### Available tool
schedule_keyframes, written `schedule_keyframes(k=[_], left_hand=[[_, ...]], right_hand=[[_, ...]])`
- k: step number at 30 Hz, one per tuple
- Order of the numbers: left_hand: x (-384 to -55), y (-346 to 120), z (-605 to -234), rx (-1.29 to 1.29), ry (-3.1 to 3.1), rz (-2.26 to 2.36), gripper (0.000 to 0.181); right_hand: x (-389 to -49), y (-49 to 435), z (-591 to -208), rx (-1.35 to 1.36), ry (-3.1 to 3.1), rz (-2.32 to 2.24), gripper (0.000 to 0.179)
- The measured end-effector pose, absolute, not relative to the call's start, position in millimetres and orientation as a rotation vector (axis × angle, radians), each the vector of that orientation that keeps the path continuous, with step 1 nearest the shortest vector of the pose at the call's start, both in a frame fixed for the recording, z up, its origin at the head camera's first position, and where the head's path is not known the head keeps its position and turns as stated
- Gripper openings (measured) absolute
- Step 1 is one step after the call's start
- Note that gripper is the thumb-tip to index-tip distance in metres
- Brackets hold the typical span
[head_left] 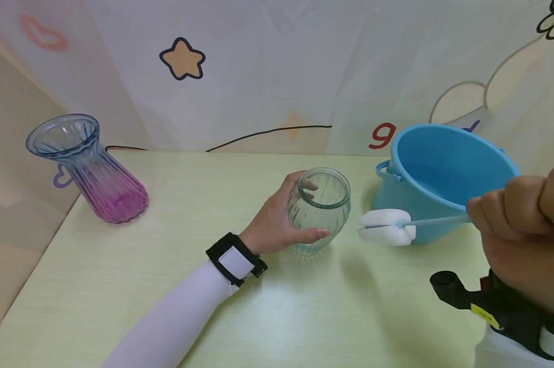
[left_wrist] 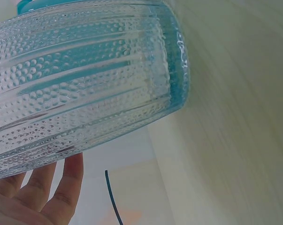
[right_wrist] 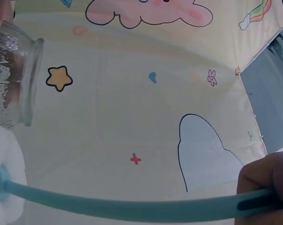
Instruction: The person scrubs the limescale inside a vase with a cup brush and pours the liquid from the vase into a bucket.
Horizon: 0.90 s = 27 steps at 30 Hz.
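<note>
My left hand (head_left: 277, 222) holds a clear glass jar (head_left: 323, 225) from its left side, thumb across the front and fingers round the back. In the left wrist view the ribbed, dotted wall of the jar (left_wrist: 85, 70) fills the upper left, its base close over the table. My right hand (head_left: 525, 235) grips the light blue handle of a sponge bottle brush (head_left: 389, 227). Its white sponge head points left, to the right of the jar and outside it. In the right wrist view the brush handle (right_wrist: 132, 211) runs from my fingers to the sponge, just below the jar's mouth.
A light blue bucket (head_left: 398, 191) stands at the back right, behind the brush. On the left a blue-to-pink glass vase (head_left: 107, 179) appears tilted. Behind the pale wooden table (head_left: 180, 306) hangs a printed cloth (head_left: 258, 76), with a side wall (head_left: 19, 153) at left.
</note>
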State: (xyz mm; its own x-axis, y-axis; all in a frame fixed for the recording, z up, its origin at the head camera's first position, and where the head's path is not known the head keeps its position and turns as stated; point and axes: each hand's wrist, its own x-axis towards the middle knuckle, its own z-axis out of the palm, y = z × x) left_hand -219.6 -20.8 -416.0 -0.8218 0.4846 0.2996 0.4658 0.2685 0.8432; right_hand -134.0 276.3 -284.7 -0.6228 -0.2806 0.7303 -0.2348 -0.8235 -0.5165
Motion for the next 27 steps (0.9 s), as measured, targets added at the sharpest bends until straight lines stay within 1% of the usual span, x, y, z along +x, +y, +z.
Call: schedule_keyframes(k=[6, 13, 16, 21, 27], left_hand=[[-220, -21, -416, 0.933, 2.486, 1.642, 0.098], [-220, -21, -417, 0.924, 2.492, 1.639, 0.098], [-220, -20, -417, 0.921, 2.489, 1.643, 0.098], [-220, -21, -418, 0.916, 2.473, 1.653, 0.098], [-221, -21, -418, 0.922, 2.472, 1.653, 0.098]], right_hand=[[-145, 272, -306, -1.336, 0.946, -2.662, 0.034], [-150, 251, -323, -1.336, 1.230, -2.802, 0.044], [-154, 248, -333, -1.252, 1.336, -2.846, 0.048], [-163, 248, -355, -1.183, 1.457, -2.881, 0.051], [-174, 244, -372, -1.206, 1.551, -2.883, 0.053]])
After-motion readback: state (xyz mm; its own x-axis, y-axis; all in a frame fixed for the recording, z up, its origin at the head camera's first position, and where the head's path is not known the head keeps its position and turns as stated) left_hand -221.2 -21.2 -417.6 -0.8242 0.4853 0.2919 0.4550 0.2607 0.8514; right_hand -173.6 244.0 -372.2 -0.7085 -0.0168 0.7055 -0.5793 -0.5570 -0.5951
